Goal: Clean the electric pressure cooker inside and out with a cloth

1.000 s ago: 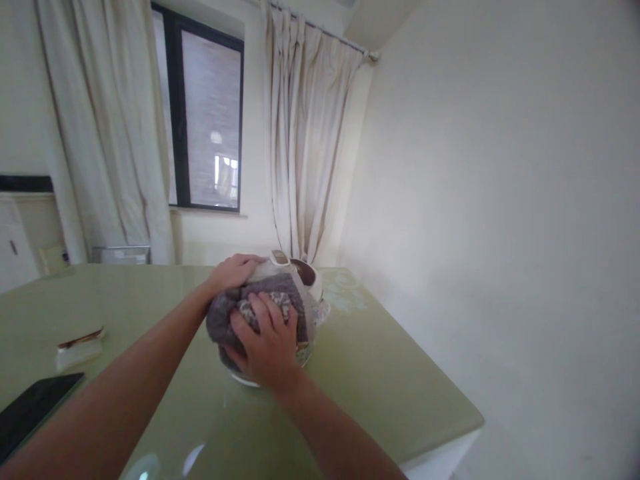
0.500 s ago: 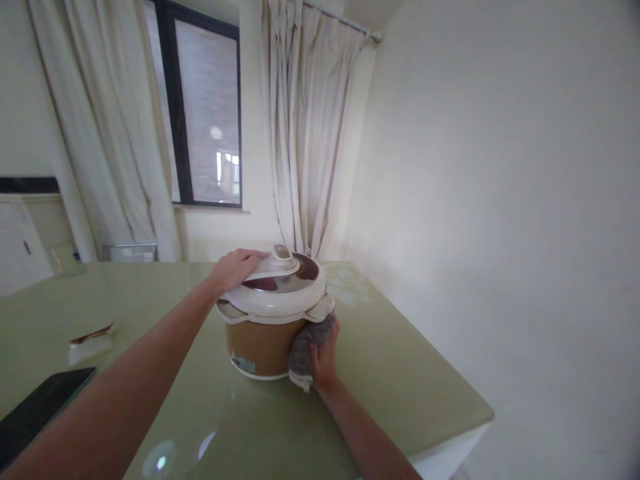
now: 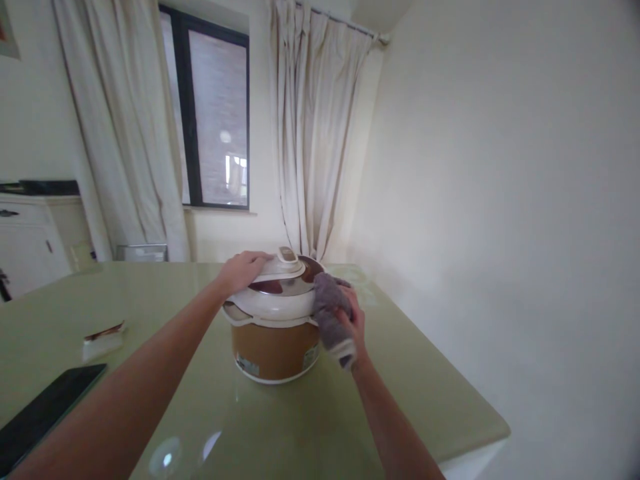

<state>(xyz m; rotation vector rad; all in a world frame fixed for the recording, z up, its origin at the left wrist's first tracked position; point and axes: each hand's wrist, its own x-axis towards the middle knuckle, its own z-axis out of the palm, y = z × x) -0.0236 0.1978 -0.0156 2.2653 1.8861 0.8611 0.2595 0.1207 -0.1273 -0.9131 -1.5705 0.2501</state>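
A rice cooker (image 3: 275, 350) with a brown body, white rim and white lid with dark, shiny panels stands upright on the green tabletop (image 3: 280, 427). From the left, my left hand (image 3: 245, 272) grips the raised white arm on top of the lid, its fingers over it; their tips are partly hidden. My right hand (image 3: 355, 317) is closed around a bunched grey-purple cloth (image 3: 331, 313) with a pale edge. That cloth lies against the right side of the lid and rim, covering the side handle there. Stickers show low on the cooker's body.
At the left lie a dark tablet-like slab (image 3: 47, 413) and a small white packet (image 3: 103, 342) with a brown edge. A wall (image 3: 475, 200) runs along the table's right side. Curtains (image 3: 320, 133) and a window stand behind, with a white cabinet (image 3: 35, 233) at the far left.
My right hand has moved the cloth up from the cooker's lower right body to the lid's right edge. My left hand stays on the lid. The view has shifted slightly left.
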